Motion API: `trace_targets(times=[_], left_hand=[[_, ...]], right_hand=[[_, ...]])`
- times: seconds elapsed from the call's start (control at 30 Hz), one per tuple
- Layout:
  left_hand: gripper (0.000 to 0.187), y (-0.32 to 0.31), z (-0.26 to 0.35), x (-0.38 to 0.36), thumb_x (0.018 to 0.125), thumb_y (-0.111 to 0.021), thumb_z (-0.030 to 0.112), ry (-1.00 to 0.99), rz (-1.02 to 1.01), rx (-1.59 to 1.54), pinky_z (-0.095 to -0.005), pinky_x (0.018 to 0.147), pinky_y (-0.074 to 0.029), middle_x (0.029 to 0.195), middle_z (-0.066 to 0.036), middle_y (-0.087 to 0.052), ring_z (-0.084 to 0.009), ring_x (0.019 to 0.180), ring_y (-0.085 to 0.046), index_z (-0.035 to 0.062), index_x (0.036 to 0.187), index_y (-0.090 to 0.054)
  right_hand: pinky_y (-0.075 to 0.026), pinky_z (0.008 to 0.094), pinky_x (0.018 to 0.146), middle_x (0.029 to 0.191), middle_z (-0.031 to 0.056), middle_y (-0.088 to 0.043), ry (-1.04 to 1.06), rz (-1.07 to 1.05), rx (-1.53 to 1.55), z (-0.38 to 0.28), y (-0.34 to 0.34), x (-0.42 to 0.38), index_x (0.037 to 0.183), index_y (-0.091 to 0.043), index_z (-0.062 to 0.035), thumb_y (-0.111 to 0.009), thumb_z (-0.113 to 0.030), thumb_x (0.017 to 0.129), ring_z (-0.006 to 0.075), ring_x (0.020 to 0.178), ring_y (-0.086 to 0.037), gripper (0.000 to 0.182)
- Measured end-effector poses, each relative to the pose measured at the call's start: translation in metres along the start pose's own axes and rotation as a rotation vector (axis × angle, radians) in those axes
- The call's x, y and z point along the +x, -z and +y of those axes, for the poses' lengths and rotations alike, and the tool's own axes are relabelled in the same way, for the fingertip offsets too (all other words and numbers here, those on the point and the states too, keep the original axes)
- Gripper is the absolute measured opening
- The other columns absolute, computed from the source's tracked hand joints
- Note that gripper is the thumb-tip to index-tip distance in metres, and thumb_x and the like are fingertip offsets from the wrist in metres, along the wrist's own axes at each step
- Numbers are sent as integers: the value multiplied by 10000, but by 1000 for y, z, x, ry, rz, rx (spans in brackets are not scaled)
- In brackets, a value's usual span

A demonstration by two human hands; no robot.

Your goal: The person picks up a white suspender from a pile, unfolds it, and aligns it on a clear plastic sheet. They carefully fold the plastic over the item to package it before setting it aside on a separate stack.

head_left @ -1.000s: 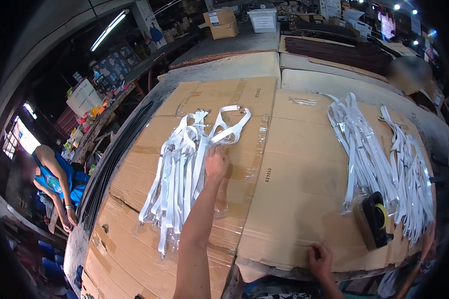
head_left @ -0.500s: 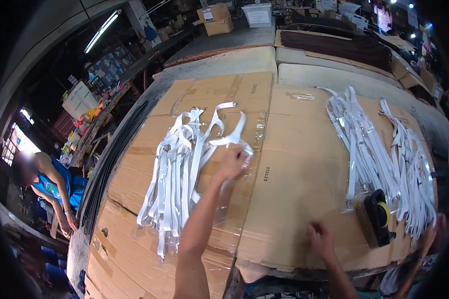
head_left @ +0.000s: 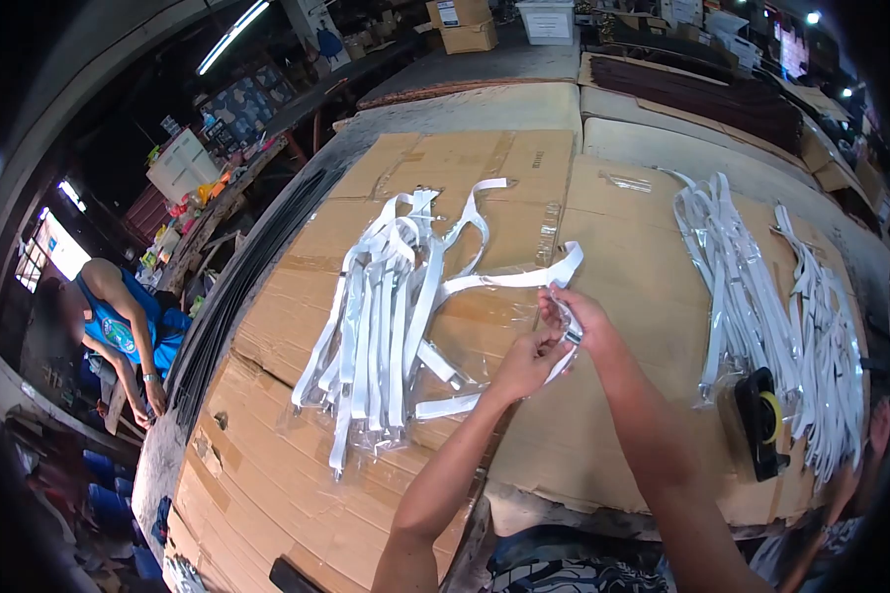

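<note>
My left hand [head_left: 526, 366] and my right hand [head_left: 581, 318] meet above the cardboard, both closed on a white strap [head_left: 514, 280]. A small metallic piece [head_left: 572, 337] shows on the strap between my fingers. One length of this strap runs left toward a pile; a lower white strap end [head_left: 447, 406] lies just left of my left wrist, and its link to the held one is hidden. The pile of white straps [head_left: 376, 326], partly in clear plastic, lies left of my hands. Some fingertips are hidden.
Two more bundles of white straps [head_left: 740, 287] lie to the right, beside a black tape dispenser [head_left: 758, 423]. Cardboard sheets [head_left: 613, 395] cover the table. A person in a blue top [head_left: 119, 316] works at the left edge; another person's arm [head_left: 845, 484] shows at lower right.
My left hand has drawn a strap rightward from the pile and moved lower. My right hand has come up and left from the bare cardboard to grip it. The whole view has shifted slightly.
</note>
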State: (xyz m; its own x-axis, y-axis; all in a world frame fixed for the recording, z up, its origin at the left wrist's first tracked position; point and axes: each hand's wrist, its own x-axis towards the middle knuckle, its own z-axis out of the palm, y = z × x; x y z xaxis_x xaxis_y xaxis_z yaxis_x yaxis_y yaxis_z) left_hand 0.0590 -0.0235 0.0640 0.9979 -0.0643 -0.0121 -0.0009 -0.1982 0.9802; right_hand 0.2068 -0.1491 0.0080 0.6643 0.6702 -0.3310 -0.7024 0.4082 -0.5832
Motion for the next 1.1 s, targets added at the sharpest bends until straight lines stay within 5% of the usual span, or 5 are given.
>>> trace_targets(times=[0.23, 0.43, 0.63, 0.97, 1.1], left_hand=[[589, 37, -11, -40, 852, -821, 402, -90, 200, 549, -419, 867, -547, 1150, -207, -712, -288, 994, -713, 5, 1258, -666], [266, 68, -34, -81, 938, -729, 245, -326, 18, 815, -466, 847, -538, 1049, -187, -707, -373, 988, -691, 11, 1062, -705], [193, 45, -19, -79, 912, -688, 116, -74, 66, 564, -462, 851, -529, 967, -191, -711, -405, 956, -679, 17, 1078, -684], [713, 99, -46, 115, 931, -703, 281, -350, 298, 829, -502, 1179, -323, 1604, -201, -375, -391, 1459, -366, 59, 1539, -405], [632, 86, -50, 174, 937, -703, 324, -162, 157, 867, -491, 1120, -387, 1441, -222, -544, -380, 1340, -495, 55, 1471, -499]], right_hand=[[-627, 330, 696, 1074, 156, -714, 350, 307, -224, -36, -10, -32, 1260, -529, 23, -596, -158, 1042, 221, 842, -721, 291], [-630, 391, 794, 1121, 207, -692, 539, 265, -172, -77, 12, -59, 1274, -510, 59, -572, -59, 1020, 287, 914, -726, 287], [-626, 395, 802, 1144, 255, -680, 646, 230, -322, -105, -29, -83, 1252, -527, 105, -544, 6, 1008, 319, 963, -733, 263], [-612, 397, 773, 1130, 275, -649, 403, 276, -307, -95, 7, -54, 1259, -490, 163, -497, 10, 1015, 331, 944, -700, 288], [-613, 408, 778, 1134, 281, -660, 383, 248, -309, -94, 27, -49, 1269, -480, 165, -529, 10, 967, 352, 951, -724, 343]])
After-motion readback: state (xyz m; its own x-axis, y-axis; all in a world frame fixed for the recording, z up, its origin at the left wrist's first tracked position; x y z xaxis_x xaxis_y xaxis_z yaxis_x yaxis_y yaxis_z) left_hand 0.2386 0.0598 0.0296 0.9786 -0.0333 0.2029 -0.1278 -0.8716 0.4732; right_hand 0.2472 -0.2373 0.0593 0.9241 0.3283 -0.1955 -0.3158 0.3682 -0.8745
